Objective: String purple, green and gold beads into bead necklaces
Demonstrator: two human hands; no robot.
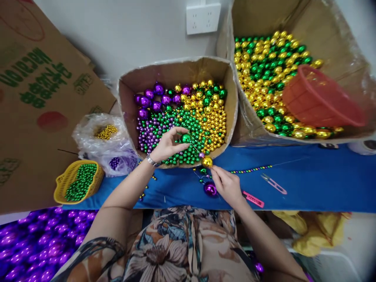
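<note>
- Tan garment (214, 256) with a floral print
- Large pale flower (160, 253), dark brown at its centre, among slate-blue leaves (178, 232)
- Narrow fabric ties (192, 246) along the middle front
- Loose left sleeve (101, 254), matching print
- Silver-coloured band (151, 160) round the wrist of the left hand (168, 145)

- At twelve o'clock, white socket plate (203, 18) on the wall (132, 31)
- At ten o'clock, green-lettered cardboard (32, 135)
- At two o'clock, red basket (302, 96), tilted
- At four o'clock, crumpled yellow material (321, 235)

Glossy beads (207, 162), matt cardboard box (176, 72)
</note>
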